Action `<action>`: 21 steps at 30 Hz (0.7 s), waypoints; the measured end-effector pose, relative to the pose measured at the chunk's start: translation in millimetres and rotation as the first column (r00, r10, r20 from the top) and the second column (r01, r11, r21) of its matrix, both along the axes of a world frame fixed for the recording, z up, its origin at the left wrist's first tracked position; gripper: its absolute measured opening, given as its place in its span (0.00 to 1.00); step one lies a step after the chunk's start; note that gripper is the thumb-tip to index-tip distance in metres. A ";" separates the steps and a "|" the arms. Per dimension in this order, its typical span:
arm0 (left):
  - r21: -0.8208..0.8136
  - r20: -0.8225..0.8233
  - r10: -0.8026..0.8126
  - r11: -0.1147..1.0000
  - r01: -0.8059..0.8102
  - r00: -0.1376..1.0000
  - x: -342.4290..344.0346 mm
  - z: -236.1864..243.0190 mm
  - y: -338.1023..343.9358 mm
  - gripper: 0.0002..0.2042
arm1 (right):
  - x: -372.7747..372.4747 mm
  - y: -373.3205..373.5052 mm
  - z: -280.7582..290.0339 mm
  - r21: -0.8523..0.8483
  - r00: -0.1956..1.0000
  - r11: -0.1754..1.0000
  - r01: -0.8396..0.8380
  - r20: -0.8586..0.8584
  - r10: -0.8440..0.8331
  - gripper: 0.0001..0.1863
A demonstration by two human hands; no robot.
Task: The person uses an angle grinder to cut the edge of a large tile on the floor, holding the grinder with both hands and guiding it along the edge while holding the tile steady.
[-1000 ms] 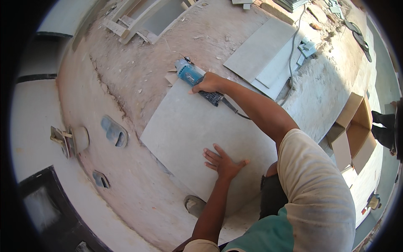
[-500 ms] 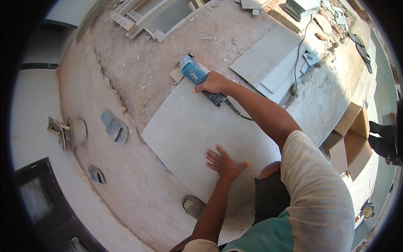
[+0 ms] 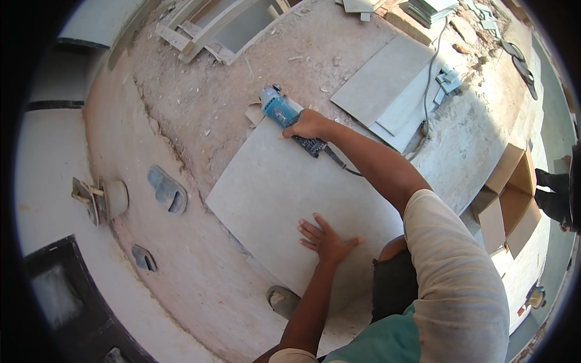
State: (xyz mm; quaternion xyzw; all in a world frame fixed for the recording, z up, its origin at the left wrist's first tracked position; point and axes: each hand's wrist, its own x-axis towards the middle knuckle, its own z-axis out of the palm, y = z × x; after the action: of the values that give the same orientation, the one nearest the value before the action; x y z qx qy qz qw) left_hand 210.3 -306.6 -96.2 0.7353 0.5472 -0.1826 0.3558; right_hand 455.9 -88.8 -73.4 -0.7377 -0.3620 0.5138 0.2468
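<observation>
A large grey tile [image 3: 266, 187] lies flat on the ground in front of me. My right hand [image 3: 307, 125] wraps round the body of a blue angle grinder [image 3: 280, 112], whose metal head points away from me at the tile's far corner. Its dark cord runs back under my right forearm. Beneath the grinder's head, a small brown piece [image 3: 254, 113] pokes out beside the tile. With fingers spread, my left hand [image 3: 330, 245] rests flat on the tile's near part, close to my bent knee.
More grey tiles [image 3: 387, 78] lie at the far right, crossed by a cable. An open cardboard box [image 3: 511, 196] stands at right, near another person's dark-clothed legs [image 3: 554, 193]. Sandals [image 3: 167, 190] and a bucket [image 3: 114, 199] are at left. A wooden frame [image 3: 206, 33] lies far off.
The view has shifted slightly. My right hand still grips the grinder at the tile's far corner, and my left hand stays flat on the tile.
</observation>
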 end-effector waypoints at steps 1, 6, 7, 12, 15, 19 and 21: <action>-0.008 -0.003 0.000 1.000 0.000 1.000 0.1 0.4 0.2 0.76 | 0.0 0.7 0.1 -0.004 1.000 1.000 -0.002 0.002 0.002 0.47; -0.002 0.014 0.009 1.000 -0.009 1.000 0.0 1.8 -1.0 0.76 | 3.2 2.5 -4.5 -0.008 1.000 1.000 -0.012 -0.007 0.012 0.48; -0.001 0.014 0.008 1.000 -0.008 1.000 0.4 2.0 -0.9 0.76 | 3.2 2.8 -5.5 -0.012 1.000 1.000 -0.010 -0.006 0.010 0.48; -0.012 0.010 0.009 1.000 -0.009 1.000 0.2 2.9 -0.5 0.76 | 3.3 2.5 -4.3 0.004 1.000 1.000 -0.015 -0.015 0.015 0.48; -0.027 -0.012 0.011 1.000 -0.012 1.000 2.3 5.0 1.1 0.77 | 2.7 1.8 1.9 0.007 1.000 1.000 -0.012 -0.024 0.012 0.49; -0.038 -0.035 0.007 0.999 -0.009 0.999 2.7 5.1 1.7 0.77 | 2.5 2.5 9.2 -0.025 1.000 0.999 -0.026 -0.010 0.026 0.50; -0.034 -0.034 0.003 0.999 -0.004 0.999 3.3 4.9 1.1 0.77 | 4.6 1.4 6.9 -0.027 0.999 0.999 -0.033 -0.013 0.032 0.50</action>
State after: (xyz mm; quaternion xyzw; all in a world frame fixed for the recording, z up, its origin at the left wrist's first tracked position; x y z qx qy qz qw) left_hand 213.6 -305.5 -91.2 0.7251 0.5511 -0.2038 0.3591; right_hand 460.5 -87.3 -66.5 -0.7317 -0.3654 0.5272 0.2306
